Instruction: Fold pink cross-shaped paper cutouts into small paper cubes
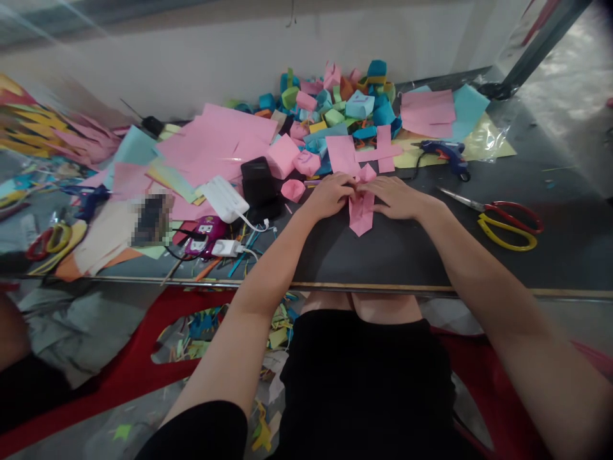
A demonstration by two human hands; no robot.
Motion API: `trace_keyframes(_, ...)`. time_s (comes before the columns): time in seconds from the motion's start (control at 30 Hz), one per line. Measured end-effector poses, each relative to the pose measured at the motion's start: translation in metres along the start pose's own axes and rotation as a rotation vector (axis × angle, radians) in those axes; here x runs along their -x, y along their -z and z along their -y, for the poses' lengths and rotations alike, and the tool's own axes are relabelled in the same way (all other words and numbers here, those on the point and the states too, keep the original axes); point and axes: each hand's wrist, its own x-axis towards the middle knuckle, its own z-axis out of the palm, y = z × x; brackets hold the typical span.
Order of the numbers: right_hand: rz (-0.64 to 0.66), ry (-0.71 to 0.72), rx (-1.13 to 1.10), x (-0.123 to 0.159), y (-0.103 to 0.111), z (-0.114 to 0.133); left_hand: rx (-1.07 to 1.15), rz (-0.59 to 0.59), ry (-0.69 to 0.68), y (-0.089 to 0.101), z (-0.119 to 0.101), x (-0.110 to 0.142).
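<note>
A folded piece of pink paper (361, 222) lies on the dark table in front of me, its pointed end towards me. My left hand (332, 195) has curled fingers closed on its left side. From the right, my right hand (393, 197) grips the same paper, fingers across its upper part and thumb at its right edge. The fingers partly hide the middle folds. Just beyond lie a pink cross-shaped paper (384, 151) and a pink square sheet (341, 154). Left of my left hand sits a small folded pink paper shape (292, 190).
Red-and-yellow-handled scissors (510, 223) and a blue glue gun (445, 152) lie to the right. Folded paper boxes (360, 104) are heaped at the back. Leftward are pink sheets (215, 144), a white power bank (224, 199), a purple power strip (205, 236) with cables, and a phone (151, 219).
</note>
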Motion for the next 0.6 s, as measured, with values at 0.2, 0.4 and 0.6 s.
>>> trace_keyframes(0.2,-0.137,0.062,-0.048,0.005,0.002,-0.003,0.056,0.006,-0.006,-0.01,0.006,-0.003)
trace_keyframes(0.4,-0.208,0.052,-0.032,0.014,0.014,0.001,-0.008,0.016,0.016,-0.003,-0.009,-0.001)
trace_keyframes(0.6,-0.173,0.032,-0.038,0.02,0.021,-0.005,0.001,0.066,0.034,0.005,-0.017,0.001)
